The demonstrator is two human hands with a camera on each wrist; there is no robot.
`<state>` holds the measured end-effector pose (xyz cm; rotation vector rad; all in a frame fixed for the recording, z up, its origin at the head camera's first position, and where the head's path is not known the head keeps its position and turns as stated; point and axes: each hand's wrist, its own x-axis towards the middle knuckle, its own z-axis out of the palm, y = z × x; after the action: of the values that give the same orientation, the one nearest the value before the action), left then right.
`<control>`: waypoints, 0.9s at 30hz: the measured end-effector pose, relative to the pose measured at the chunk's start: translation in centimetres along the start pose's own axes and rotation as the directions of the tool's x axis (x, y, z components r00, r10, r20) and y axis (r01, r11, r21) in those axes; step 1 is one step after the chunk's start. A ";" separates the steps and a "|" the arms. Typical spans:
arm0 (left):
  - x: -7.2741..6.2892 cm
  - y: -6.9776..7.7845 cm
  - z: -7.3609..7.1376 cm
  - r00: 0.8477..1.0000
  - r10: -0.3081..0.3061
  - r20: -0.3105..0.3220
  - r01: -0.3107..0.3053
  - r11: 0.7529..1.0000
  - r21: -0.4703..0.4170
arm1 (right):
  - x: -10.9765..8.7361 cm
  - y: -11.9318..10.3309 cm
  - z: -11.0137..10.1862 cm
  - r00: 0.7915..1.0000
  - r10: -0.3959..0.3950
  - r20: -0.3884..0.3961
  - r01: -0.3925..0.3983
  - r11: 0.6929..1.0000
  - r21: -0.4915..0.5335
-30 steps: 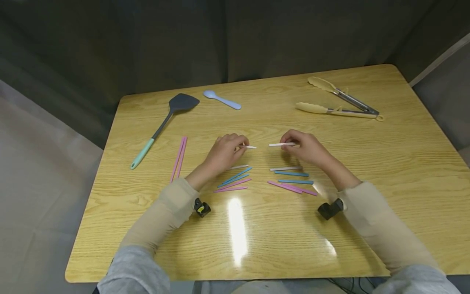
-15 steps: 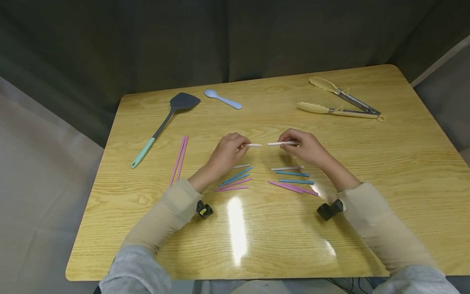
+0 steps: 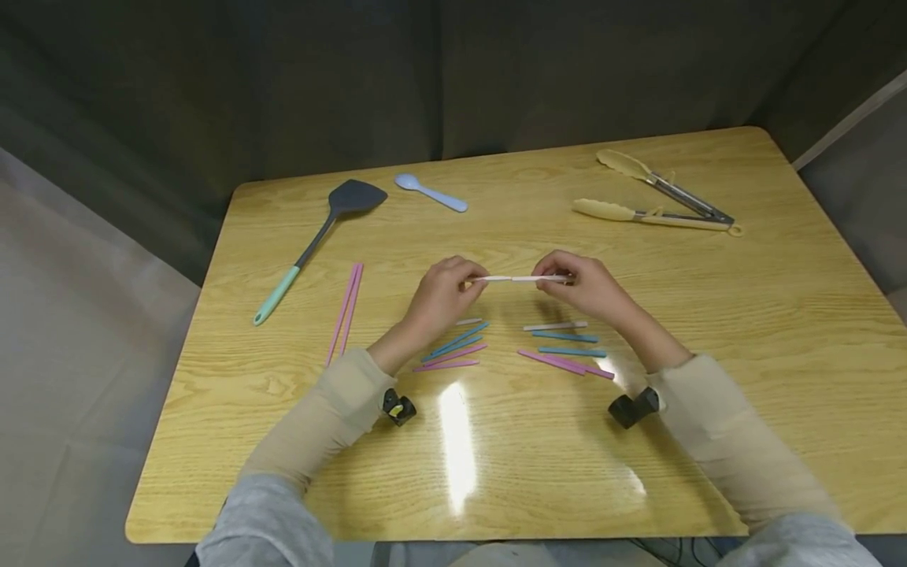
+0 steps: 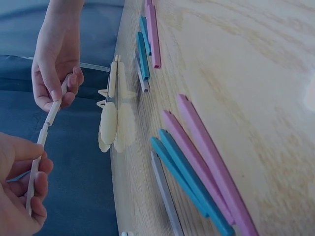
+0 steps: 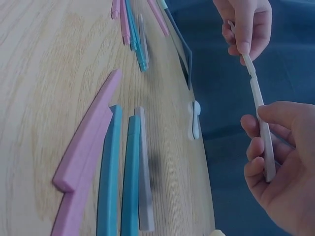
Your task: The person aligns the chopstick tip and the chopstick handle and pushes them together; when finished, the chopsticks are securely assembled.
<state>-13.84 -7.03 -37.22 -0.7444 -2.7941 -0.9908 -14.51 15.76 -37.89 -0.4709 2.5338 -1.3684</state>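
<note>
Above the tabletop (image 3: 538,465), the hands have drawn together! Left hand (image 3: 441,295) pinches one white stick (image 4: 34,170), right hand (image 3: 586,285) grips another, the right white stick (image 5: 265,136); half a second ago a gap, now their ends meet!

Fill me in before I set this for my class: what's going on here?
A person's left hand pinches a white stick and the right hand holds a second white stick, end to end above the table. Their ends meet, though I can't tell whether they're fully joined. White, blue and pink sticks lie in a left group and a right group; two pink sticks lie farther left. The spatula, spoon and tongs lie untouched.
</note>
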 end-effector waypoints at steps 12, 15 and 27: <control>0.0 0.1 -0.1 1.000 -0.010 0.001 0.010 1.000 -0.028 | 0.0 -0.2 -0.1 0.999 -0.021 -0.027 0.019 0.999 -0.051; 0.0 0.1 -0.2 1.000 -0.021 0.000 0.021 0.997 -0.070 | 0.0 -0.2 -0.3 0.998 -0.038 -0.044 0.034 0.996 -0.088; -0.1 0.0 -0.7 1.000 0.010 -0.022 -0.014 0.985 -0.171 | -0.5 -0.6 -0.8 0.986 -0.126 -0.113 0.109 0.983 -0.147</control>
<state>-13.83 -7.49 -36.68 -0.7634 -2.7087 -1.2409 -14.23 16.24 -36.90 -0.5890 2.7554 -1.2993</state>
